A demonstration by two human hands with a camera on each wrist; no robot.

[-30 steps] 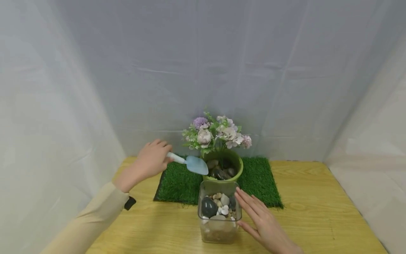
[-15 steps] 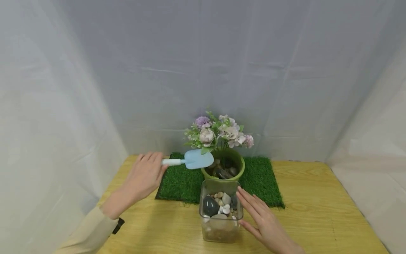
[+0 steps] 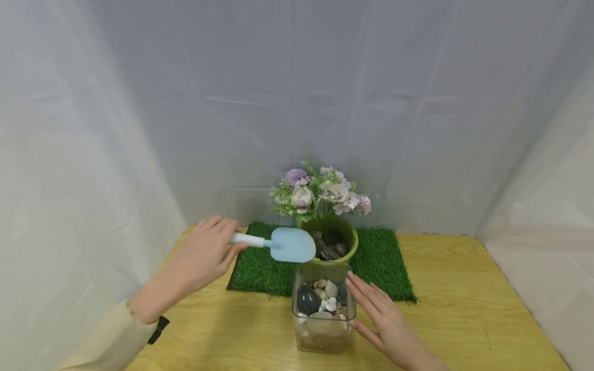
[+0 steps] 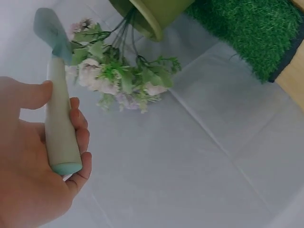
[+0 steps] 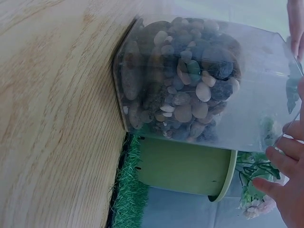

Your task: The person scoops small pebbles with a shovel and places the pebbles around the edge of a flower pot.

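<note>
The head view looks down and forward over the table from farther back, while both wrist views sit close and tilted, all three sharing the green pot.

I see a small trowel with a pale blue blade and a white handle, held level in the air with its blade just in front of the green pot's rim and above the glass jar. The jar is square and clear, standing upright on the wooden table just in front of the pot, and partly filled with mixed pebbles in grey, white, tan and black. The pot stands on a green grass mat, holds dark stones, and carries pink and purple flowers.
</note>
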